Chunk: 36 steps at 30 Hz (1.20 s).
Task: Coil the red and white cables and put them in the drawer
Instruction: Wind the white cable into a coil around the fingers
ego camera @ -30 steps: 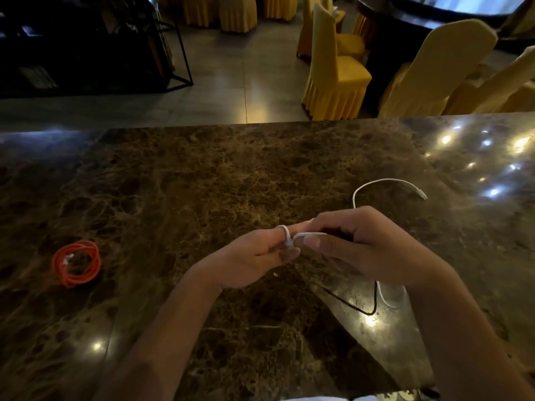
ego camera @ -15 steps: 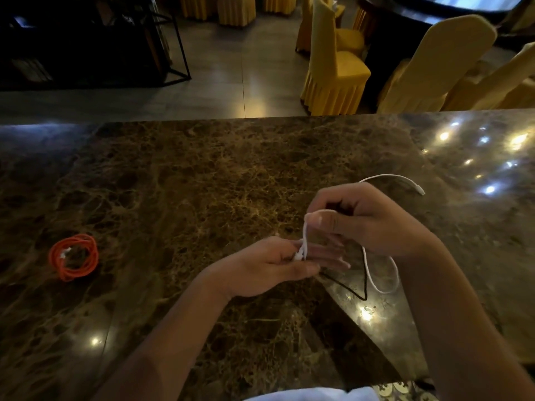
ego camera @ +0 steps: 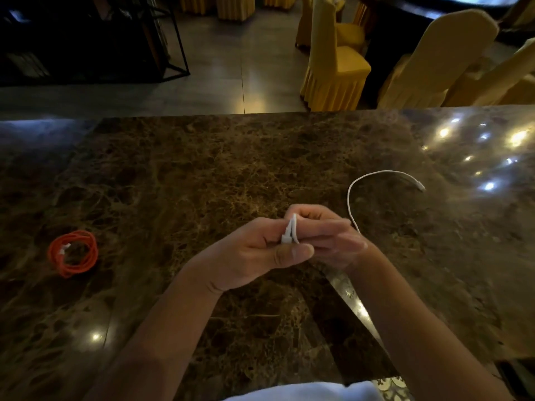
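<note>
The red cable (ego camera: 73,252) lies coiled in a tight ring on the left of the dark marble counter (ego camera: 202,175). The white cable (ego camera: 351,198) is partly wound: a few short loops stand between my fingers at the counter's middle, and its free end curves away to the right, ending in a plug. My left hand (ego camera: 254,256) pinches the loops with thumb and fingers. My right hand (ego camera: 333,235) sits just behind it, fingers closed around the same cable. No drawer is in view.
Beyond the counter's far edge are several yellow-covered chairs (ego camera: 333,68) and a dark metal-framed shelf (ego camera: 86,39) on a tiled floor. Ceiling lights reflect on the counter's right side.
My right hand has come down and back against my left, laying another loop of white cable there. The loose part hanging below my hands is gone; the red coil has not moved.
</note>
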Motion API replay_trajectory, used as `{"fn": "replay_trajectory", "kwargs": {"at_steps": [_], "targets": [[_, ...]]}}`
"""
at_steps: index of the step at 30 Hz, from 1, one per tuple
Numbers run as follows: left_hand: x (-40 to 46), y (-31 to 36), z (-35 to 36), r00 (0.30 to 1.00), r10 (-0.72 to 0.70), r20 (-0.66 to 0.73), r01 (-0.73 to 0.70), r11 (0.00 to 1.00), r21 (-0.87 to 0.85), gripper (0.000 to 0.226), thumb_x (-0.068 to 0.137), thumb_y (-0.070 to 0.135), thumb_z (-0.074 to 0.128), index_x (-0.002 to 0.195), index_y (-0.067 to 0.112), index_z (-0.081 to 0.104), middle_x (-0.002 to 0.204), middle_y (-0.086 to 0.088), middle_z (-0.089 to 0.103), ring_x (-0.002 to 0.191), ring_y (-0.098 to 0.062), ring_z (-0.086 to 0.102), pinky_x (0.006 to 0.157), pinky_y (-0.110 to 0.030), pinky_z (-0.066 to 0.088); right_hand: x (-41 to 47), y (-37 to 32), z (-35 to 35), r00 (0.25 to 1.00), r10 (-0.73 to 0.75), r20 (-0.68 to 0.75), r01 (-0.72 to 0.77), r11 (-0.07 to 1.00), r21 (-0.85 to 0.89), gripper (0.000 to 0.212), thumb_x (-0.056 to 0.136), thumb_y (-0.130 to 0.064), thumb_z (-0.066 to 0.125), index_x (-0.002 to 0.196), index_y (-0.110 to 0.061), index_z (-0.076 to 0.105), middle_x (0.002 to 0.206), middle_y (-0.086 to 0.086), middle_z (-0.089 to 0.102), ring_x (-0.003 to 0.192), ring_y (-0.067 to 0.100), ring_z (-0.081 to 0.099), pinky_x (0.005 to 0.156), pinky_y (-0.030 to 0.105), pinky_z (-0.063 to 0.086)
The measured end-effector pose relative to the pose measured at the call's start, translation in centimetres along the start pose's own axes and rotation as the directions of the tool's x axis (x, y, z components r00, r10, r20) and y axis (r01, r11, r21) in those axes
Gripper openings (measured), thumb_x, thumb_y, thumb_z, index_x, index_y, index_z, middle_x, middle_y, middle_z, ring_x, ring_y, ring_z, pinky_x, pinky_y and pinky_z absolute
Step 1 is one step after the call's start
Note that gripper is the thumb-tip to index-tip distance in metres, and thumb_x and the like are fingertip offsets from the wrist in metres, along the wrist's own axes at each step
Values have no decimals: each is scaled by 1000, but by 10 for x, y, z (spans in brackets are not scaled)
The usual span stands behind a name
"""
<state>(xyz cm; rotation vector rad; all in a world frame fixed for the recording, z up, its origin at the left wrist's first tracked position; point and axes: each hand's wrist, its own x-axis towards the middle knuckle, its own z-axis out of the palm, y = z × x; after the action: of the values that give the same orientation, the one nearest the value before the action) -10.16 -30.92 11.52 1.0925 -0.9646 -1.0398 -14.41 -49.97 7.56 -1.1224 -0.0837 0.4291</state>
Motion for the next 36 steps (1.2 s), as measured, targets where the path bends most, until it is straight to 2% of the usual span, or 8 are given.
{"fn": "replay_trajectory", "kwargs": {"at_steps": [2,5,13,20,26,30,33,36], "targets": [[0,-3,1,1000,13,-17,-13,1000,-7,49,106,22,52,154,12,45,153,-6,55,147,-26,47,119,-40,39,1,16,0,997,28,-69,-30,999,-35,13,92,-28,69,81,-23,73,66,-4,56,56,12,45,52,29,20],[0,-8,-1,999,13,-41,-13,1000,7,56,106,24,51,158,9,35,161,-16,44,153,-33,37,124,-52,32,-1,26,7,988,62,-140,-65,998,-17,40,92,-15,49,68,-30,76,51,-9,48,44,2,38,47,25,19],[4,-24,-5,958,45,-285,-71,994,-81,53,104,16,44,156,10,35,162,-13,44,155,-27,35,128,-41,27,-11,9,16,982,141,-127,-173,941,-290,44,107,-42,42,95,-6,63,64,10,50,45,10,38,43,18,31],[5,-37,-13,932,26,-362,-37,999,-23,51,106,12,41,157,12,34,162,-7,45,155,-19,34,128,-37,25,-10,-1,20,938,86,-334,-317,598,-736,38,112,-27,40,94,-13,71,59,1,68,52,5,58,61,24,46],[6,-40,-16,917,29,-398,-28,1000,8,49,108,13,39,157,15,34,163,-4,44,155,-16,33,127,-35,27,-11,-12,27,924,72,-377,-363,479,-799,37,111,-34,42,93,-21,71,68,8,74,55,8,63,62,23,48],[4,-45,-25,852,45,-521,88,969,229,48,109,19,45,156,24,39,164,6,43,155,-7,32,129,-37,25,-15,-16,27,933,50,-355,-350,342,-872,33,109,-38,46,90,-26,71,66,1,73,60,11,69,69,30,58],[4,-54,-23,882,0,-471,242,858,453,50,110,11,44,158,22,38,166,15,33,156,5,19,128,-24,21,-15,-16,31,944,32,-328,-327,226,-918,22,107,-31,51,97,-23,69,71,-5,68,67,13,68,77,42,60],[0,-57,-24,897,-56,-438,270,854,445,49,111,12,42,158,25,38,167,17,30,157,5,14,130,-30,18,-18,-22,33,951,39,-306,-308,174,-935,18,106,-32,54,102,-23,69,76,-6,70,71,11,69,76,41,60]]}}
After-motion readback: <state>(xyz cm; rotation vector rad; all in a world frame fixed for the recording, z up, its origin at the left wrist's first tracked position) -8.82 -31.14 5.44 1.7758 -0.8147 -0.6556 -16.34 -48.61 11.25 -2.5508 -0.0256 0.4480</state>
